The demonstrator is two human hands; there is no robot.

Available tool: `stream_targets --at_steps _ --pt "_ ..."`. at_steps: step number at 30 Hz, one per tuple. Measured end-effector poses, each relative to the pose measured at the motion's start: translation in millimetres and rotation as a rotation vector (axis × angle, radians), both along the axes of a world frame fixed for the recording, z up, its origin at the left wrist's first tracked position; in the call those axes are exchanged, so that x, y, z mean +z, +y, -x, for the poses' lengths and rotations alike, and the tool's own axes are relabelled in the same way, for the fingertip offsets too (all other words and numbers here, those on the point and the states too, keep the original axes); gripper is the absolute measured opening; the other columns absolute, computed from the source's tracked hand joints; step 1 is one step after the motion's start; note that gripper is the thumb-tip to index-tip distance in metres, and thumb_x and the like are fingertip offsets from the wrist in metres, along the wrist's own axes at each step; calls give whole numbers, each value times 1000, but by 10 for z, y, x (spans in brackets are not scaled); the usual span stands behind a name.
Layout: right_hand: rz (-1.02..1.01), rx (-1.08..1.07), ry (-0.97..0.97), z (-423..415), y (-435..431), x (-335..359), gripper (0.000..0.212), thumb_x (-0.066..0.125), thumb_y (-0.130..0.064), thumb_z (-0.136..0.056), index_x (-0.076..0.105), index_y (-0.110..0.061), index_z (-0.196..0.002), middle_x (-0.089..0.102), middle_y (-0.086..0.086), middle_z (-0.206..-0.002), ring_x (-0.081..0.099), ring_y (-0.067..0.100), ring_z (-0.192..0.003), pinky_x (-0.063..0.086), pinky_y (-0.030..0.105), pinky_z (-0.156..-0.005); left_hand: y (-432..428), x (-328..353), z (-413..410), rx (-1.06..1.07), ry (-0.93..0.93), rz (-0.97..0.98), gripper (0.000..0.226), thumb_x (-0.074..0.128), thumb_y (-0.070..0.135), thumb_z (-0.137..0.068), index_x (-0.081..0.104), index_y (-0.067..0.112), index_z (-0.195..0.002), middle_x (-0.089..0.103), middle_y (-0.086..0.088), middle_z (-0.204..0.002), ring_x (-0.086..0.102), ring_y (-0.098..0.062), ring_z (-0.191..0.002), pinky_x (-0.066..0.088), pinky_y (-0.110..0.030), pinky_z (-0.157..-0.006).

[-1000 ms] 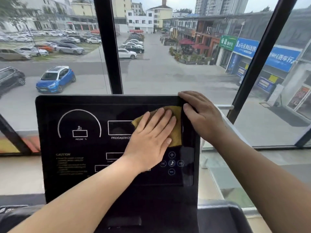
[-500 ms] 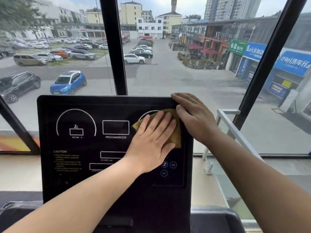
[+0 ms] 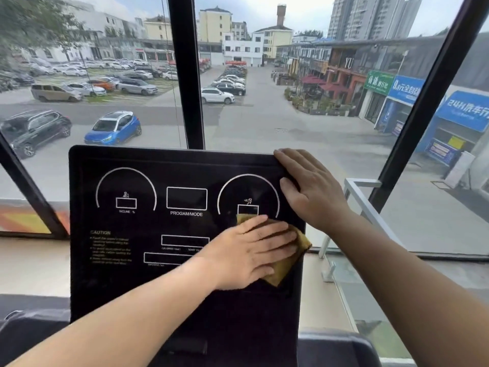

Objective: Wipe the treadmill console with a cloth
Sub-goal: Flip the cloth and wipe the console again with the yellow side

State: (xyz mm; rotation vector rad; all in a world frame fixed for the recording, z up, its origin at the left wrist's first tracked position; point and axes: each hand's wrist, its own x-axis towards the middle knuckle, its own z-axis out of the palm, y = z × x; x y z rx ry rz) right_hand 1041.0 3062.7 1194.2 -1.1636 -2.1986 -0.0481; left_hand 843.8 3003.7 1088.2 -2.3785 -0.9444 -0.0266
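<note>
The black treadmill console (image 3: 127, 287) fills the middle of the view, with white dial outlines and the words PROGAM/MODE on it. A yellow cloth (image 3: 284, 268) lies on the console's lower right part, near its right edge. My left hand (image 3: 251, 254) lies flat on the cloth with straight fingers and presses it against the panel. My right hand (image 3: 312, 189) rests on the console's upper right corner, its fingers over the top edge and its thumb on the face.
Large windows with black frame bars (image 3: 186, 72) stand right behind the console. A white rail (image 3: 365, 200) runs along the right side. Dark padded handrests (image 3: 336, 348) sit at the bottom corners.
My left hand has slid the cloth down from the upper right dial to the lower right part of the console. The dial outline now shows. My right hand stays on the corner.
</note>
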Motion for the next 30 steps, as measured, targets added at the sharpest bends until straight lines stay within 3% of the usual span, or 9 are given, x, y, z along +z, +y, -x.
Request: stream_targets --at_steps 4,7,10,12,18,21,24,26,30 --pt "-6 -1 -67 -30 -18 55 56 46 -22 -99 40 -27 -154 42 -13 -158 31 10 -149 29 34 -123 220 434 182 181 -284 -118 63 31 48 -109 15 23 -164 8 1 -173 -1 -22 -159 8 -51 -128" --pt "-48 -8 -156 -72 -23 99 54 46 -21 -101 39 -26 -155 41 -10 -158 34 13 -148 37 36 -118 31 91 -49 266 -422 -104 64 35 46 -108 16 20 -164 8 -2 -173 -2 -26 -159 15 -55 -126" --pt "17 -131 -70 -178 27 104 52 49 -29 -103 39 -26 -154 38 -11 -158 37 15 -145 45 42 -108 -82 -87 19 139 -263 -52 64 35 47 -109 16 22 -164 7 0 -173 -2 -24 -159 14 -53 -127" --pt "61 -170 0 -291 30 7 54 49 -37 -104 36 -28 -155 41 -8 -158 37 16 -147 44 45 -110 30 120 164 70 -152 -47 63 30 48 -109 11 25 -164 4 2 -173 -4 -22 -159 8 -51 -128" --pt "168 -144 185 -329 0 -194 52 41 -37 -107 26 -43 -157 37 -7 -163 27 13 -153 35 45 -119 242 419 -160 290 -463 -105 65 28 46 -108 9 20 -165 2 -4 -173 -8 -27 -159 2 -55 -127" --pt "151 -169 186 -302 -7 -249 52 35 -41 -108 19 -46 -157 32 -7 -165 23 12 -155 34 47 -120 -19 -70 -327 223 -347 -77 65 28 47 -108 9 21 -165 0 -3 -173 -10 -27 -159 -1 -54 -128" --pt "151 -181 201 -247 -31 -310 53 33 -38 -109 16 -43 -159 30 -6 -166 22 13 -155 32 44 -120 -213 -369 -268 61 -115 26 64 29 47 -109 8 24 -165 -2 1 -173 -14 -24 -158 -8 -49 -127" --pt "126 -188 201 -212 -43 -324 54 32 -37 -109 14 -43 -160 27 -7 -167 23 13 -154 32 40 -117 -83 -221 -128 -48 -23 17 62 28 47 -110 10 25 -164 2 3 -173 -11 -21 -159 -5 -47 -128" --pt "123 -193 234 -169 -122 -350 58 35 -30 -109 12 -40 -161 18 -13 -169 21 7 -154 26 25 -113 212 329 26 61 -219 -86 62 29 47 -110 14 23 -164 8 0 -173 -2 -23 -159 7 -51 -128"
